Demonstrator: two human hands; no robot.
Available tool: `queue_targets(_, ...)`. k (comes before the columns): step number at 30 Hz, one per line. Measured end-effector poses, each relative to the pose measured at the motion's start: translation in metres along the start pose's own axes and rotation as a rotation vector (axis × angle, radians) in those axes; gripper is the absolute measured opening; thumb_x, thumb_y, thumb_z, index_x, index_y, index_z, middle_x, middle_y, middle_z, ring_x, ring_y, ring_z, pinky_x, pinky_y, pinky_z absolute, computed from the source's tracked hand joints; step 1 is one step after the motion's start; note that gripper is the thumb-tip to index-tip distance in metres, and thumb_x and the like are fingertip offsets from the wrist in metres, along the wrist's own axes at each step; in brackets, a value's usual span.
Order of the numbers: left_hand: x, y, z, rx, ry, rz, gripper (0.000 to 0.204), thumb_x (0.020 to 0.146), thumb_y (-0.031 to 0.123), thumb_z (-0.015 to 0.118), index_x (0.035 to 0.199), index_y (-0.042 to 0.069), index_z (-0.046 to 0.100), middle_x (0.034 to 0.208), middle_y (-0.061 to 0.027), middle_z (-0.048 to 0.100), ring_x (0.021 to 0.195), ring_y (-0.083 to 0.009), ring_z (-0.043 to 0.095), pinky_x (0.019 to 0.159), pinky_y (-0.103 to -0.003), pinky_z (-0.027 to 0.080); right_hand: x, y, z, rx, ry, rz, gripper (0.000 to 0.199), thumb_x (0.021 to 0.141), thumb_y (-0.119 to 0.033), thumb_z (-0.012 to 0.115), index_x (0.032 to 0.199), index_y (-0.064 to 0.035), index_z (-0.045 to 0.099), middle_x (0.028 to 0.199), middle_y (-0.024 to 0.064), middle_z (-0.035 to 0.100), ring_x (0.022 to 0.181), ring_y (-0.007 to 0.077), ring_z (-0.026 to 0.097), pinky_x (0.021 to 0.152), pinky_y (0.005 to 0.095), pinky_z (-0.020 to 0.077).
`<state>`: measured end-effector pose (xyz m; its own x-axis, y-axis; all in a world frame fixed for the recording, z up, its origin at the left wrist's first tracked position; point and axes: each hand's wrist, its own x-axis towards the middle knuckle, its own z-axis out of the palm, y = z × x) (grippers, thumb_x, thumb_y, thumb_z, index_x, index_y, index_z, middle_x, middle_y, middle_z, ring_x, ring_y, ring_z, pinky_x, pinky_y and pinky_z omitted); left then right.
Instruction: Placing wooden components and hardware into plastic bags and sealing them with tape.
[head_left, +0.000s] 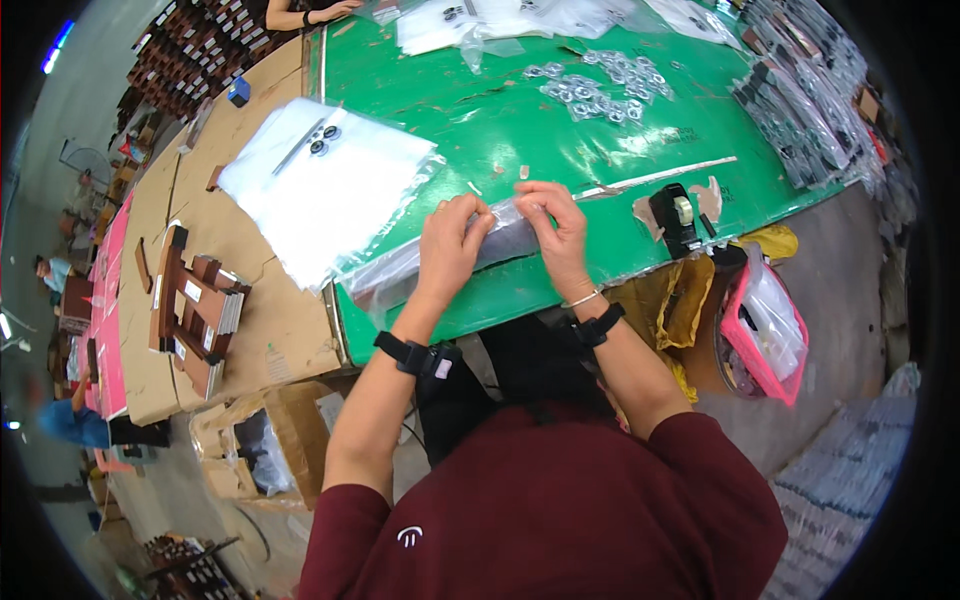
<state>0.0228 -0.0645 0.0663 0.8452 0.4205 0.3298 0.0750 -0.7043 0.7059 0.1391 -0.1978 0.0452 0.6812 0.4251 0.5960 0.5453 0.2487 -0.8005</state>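
A long, narrow package in a clear plastic bag [395,268] lies along the near edge of the green tabletop, something greyish inside it. My left hand [455,243] is closed over the bag's upper edge, thumb and fingers pinched together. A short way to the right, my right hand [556,228] pinches the bag near its other end. The fingertips hide the exact grip of each hand. Beyond my left hand spreads a stack of flat clear bags [318,195], with two small black rings [322,140] and a dark thin strip [296,150] on it.
A black tape dispenser [676,218] stands right of my right hand. Bagged rings [600,88] lie farther off. Brown wooden pieces [205,310] are piled at the left. A pink basket [790,365] sits beyond the table's right edge. Another person's arm [310,16] reaches in at the far side.
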Motion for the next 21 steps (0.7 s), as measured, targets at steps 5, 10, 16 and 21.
queue_targets(5,-0.021,0.029,0.03,0.192,0.193,0.139,0.01,0.089,0.018,0.064,0.088,0.009,0.059,0.089,-0.0043,0.063,0.083,-0.0265,0.055,0.075,-0.039,0.038,-0.021,0.002,-0.033,0.239,-0.038,0.266,0.012,0.092,-0.006,0.064,0.099,0.0,0.072,0.12,0.0096,0.066,0.111,0.0172,0.059,0.094,0.0305,0.0477)
queue_targets(10,-0.025,0.047,0.036,0.19,0.222,0.101,0.014,0.088,0.016,0.065,0.101,0.01,0.063,0.097,-0.0035,0.065,0.086,-0.0261,0.056,0.076,-0.039,0.039,-0.024,0.006,-0.036,0.393,-0.018,0.367,0.023,0.094,-0.003,0.058,0.115,-0.001,0.067,0.117,0.0074,0.064,0.113,0.0141,0.057,0.098,0.0288,0.0443)
queue_targets(16,-0.027,0.044,0.035,0.297,0.169,0.179,0.033,0.085,0.008,0.063,0.117,0.018,0.066,0.114,-0.0029,0.064,0.091,-0.0264,0.057,0.08,-0.039,0.04,-0.02,0.016,-0.036,0.453,-0.072,0.376,0.034,0.093,-0.001,0.051,0.125,-0.0023,0.061,0.109,0.0037,0.062,0.106,0.0114,0.056,0.097,0.0277,0.0436)
queue_targets(21,-0.027,0.044,0.034,0.373,0.034,0.209,0.041,0.082,0.0,0.059,0.109,0.027,0.073,0.121,-0.0024,0.062,0.097,-0.0251,0.056,0.081,-0.038,0.04,-0.019,0.019,-0.04,0.477,-0.077,0.406,0.034,0.093,-0.004,0.053,0.126,-0.0033,0.06,0.105,0.0028,0.062,0.103,0.0097,0.056,0.093,0.0263,0.0443)
